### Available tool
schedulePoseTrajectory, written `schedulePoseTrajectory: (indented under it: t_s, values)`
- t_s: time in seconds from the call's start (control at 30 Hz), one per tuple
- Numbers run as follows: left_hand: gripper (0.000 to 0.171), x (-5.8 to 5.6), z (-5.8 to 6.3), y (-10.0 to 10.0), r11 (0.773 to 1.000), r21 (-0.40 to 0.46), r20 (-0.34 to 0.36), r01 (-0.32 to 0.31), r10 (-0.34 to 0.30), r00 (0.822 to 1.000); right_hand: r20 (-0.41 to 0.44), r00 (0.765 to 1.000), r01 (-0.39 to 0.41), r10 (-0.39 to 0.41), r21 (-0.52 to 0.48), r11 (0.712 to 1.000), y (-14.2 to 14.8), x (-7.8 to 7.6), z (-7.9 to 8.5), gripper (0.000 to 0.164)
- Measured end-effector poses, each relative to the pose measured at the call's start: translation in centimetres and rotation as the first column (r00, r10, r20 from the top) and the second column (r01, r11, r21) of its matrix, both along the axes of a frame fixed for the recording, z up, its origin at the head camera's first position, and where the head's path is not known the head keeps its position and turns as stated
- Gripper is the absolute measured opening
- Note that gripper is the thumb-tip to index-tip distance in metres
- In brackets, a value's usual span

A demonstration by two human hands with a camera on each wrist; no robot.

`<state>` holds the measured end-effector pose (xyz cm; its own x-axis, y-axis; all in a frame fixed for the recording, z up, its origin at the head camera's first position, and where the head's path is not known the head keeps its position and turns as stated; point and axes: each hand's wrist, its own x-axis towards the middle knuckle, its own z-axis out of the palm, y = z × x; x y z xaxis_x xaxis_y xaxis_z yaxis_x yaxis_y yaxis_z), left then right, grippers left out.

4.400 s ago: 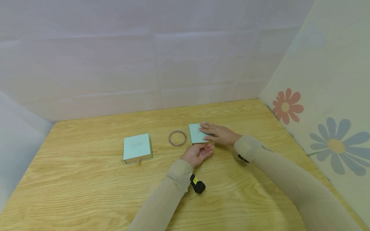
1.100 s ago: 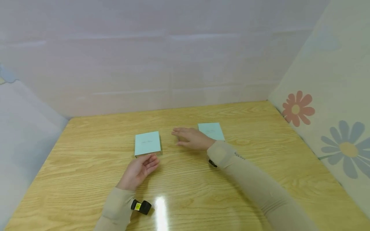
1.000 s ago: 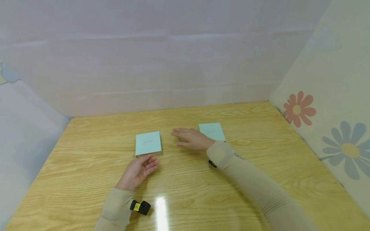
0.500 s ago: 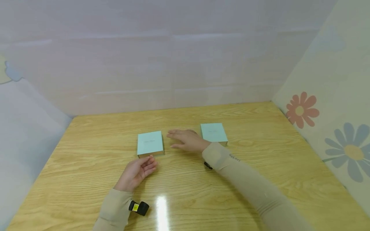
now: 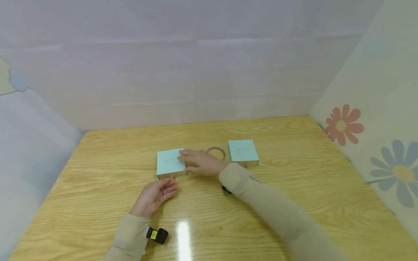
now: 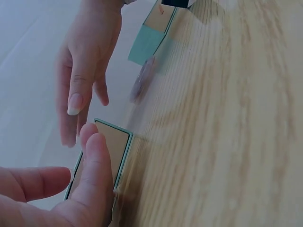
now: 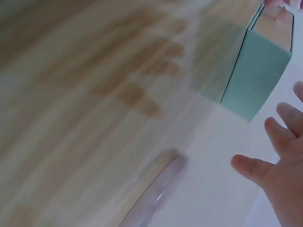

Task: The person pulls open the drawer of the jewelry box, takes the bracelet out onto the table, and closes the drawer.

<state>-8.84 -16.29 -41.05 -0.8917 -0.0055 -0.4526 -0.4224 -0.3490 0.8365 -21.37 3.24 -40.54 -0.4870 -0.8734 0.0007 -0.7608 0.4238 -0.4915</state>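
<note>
Two flat pale-blue boxes lie on the wooden table: a left box (image 5: 167,164) and a right box (image 5: 243,150). Between them, partly behind my right wrist, is a pinkish bangle (image 5: 216,148). My right hand (image 5: 202,162) stretches over the left box, its spread fingertips overlapping the lid's right side. In front of that box my left hand (image 5: 154,195) stays low, palm turned inward, fingertips right at a small tab (image 7: 281,14) on the front side. A gap shows between left thumb (image 6: 47,182) and forefinger in the left wrist view.
The wooden table (image 5: 98,217) reaches back to a pale cloth wall (image 5: 196,79). On the right stands a panel with a red flower (image 5: 341,125) and a blue one (image 5: 401,173). Each wrist wears a small black camera, the left one (image 5: 160,235) hanging beside the sleeve.
Both hands have left the right box for the left one. Over the last second my right hand has moved left onto the left box, uncovering the bangle; my left hand has barely moved.
</note>
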Motion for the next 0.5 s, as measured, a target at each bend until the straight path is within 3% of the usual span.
schedulePoseTrajectory:
  t_s: [0.27,0.5]
  values:
    - [0.036,-0.7,-0.2,-0.2,0.999,-0.011,0.019,0.044,-0.044,0.999,-0.014,1.000,-0.002,0.004,0.144,0.990,-1.7,0.4,-0.1,0.057]
    - [0.033,-1.1,0.1,-1.0,0.991,-0.002,0.014,0.132,-0.132,0.991,-0.067,0.998,0.008,0.007,0.224,0.974,-3.0,0.0,0.1,0.059]
